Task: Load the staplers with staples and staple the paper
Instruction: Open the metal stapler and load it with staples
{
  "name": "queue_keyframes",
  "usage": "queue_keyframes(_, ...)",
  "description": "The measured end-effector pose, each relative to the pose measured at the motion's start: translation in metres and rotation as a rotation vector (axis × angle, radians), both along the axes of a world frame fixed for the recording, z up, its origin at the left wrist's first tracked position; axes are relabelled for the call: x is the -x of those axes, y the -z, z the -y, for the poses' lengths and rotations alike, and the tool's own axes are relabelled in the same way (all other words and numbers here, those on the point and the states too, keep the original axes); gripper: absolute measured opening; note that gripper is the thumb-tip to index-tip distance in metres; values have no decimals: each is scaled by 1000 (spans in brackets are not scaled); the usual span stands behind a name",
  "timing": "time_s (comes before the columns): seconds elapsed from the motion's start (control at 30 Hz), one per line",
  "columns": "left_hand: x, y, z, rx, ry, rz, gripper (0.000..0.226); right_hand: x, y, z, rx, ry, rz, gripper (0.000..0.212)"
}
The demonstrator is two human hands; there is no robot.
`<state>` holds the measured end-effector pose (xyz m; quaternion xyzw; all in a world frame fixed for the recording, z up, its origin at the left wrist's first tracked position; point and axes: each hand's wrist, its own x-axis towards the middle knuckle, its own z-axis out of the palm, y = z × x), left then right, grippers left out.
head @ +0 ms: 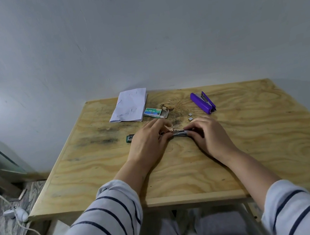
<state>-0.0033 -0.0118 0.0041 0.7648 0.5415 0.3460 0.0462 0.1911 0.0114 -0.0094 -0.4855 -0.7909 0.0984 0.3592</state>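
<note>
An opened stapler lies across the middle of the wooden table (254, 142): its metal staple channel (179, 133) shows between my hands and its green end (130, 138) sticks out to the left. My left hand (149, 141) covers the stapler's left part, fingers curled at the hinge. My right hand (204, 132) grips the channel's right end. Two small staple strips (190, 117) lie just behind my right hand. A purple stapler (202, 102) lies at the back right, slightly open. A green staple box (152, 112) with its tray pulled out sits beside folded white paper (129, 106).
The table stands against a pale wall. To the left, on the patterned floor, a white cable runs to a white plug (16, 213). The near half of the tabletop holds only my striped-sleeved forearms.
</note>
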Motion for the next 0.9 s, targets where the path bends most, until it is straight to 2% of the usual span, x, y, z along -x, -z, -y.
queue_keyframes(0.1, 3, 4, -1, -41, 36, 4, 8, 0, 0, 0, -1, -11, 6, 11)
queue_keyframes(0.33, 2, 4, -2, -22, 41, -58, 11, 0, -1, 1, 3, -19, 17, 11)
queue_keyframes(0.5, 7, 2, -1, 73, -114, -86, 27, 1, -1, 1, 13, -9, 41, 11)
queue_keyframes(0.67, 32, -9, 0, 172, -186, -294, 39, 1, -1, 1, 34, 4, 43, 15)
queue_keyframes(0.9, 69, -5, 11, 294, -304, -140, 20, 4, -6, 7, 66, 16, 159, 21)
